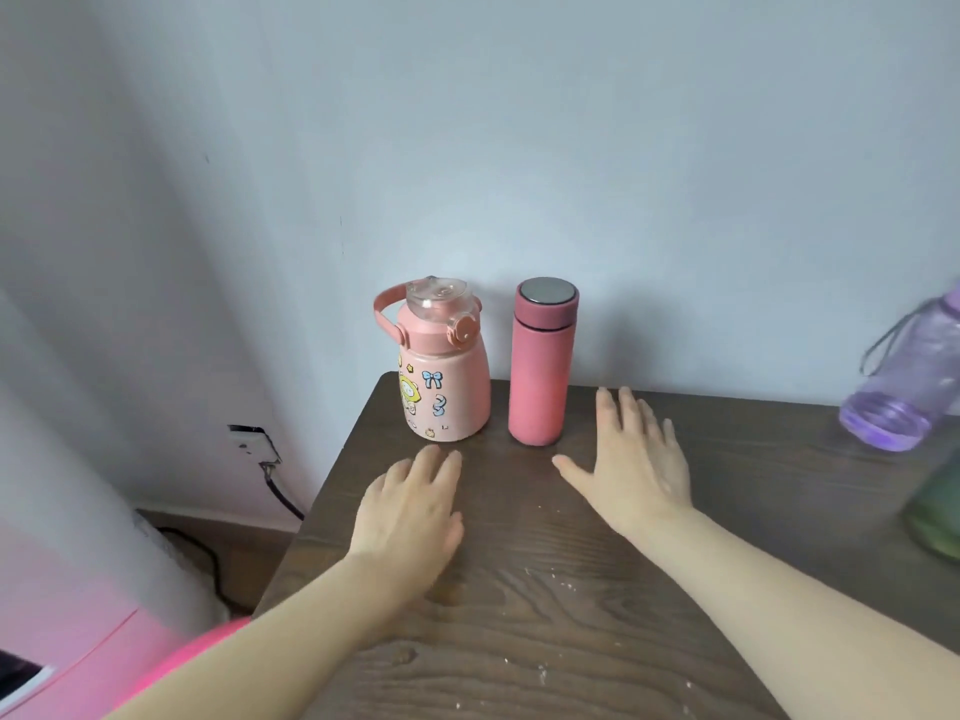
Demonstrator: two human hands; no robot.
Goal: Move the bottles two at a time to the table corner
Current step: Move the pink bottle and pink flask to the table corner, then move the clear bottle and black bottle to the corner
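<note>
A squat pink bottle with stickers and a loop handle point(444, 374) stands upright at the far left corner of the dark wooden table point(519, 589). Right beside it stands a slim pink flask with a metal lid point(540, 366). My left hand point(410, 511) hovers palm down just in front of the sticker bottle, fingers apart, holding nothing. My right hand point(631, 459) is spread flat to the right of the flask, also holding nothing. A clear purple bottle point(906, 376) stands at the right edge of view, with a green bottle point(935, 506) blurred in front of it.
A pale wall runs behind the table. Left of the table, a wall socket point(254, 441) with a dark cable hangs near the floor. A pink object point(78, 657) fills the lower left. White crumbs dot the table's near part.
</note>
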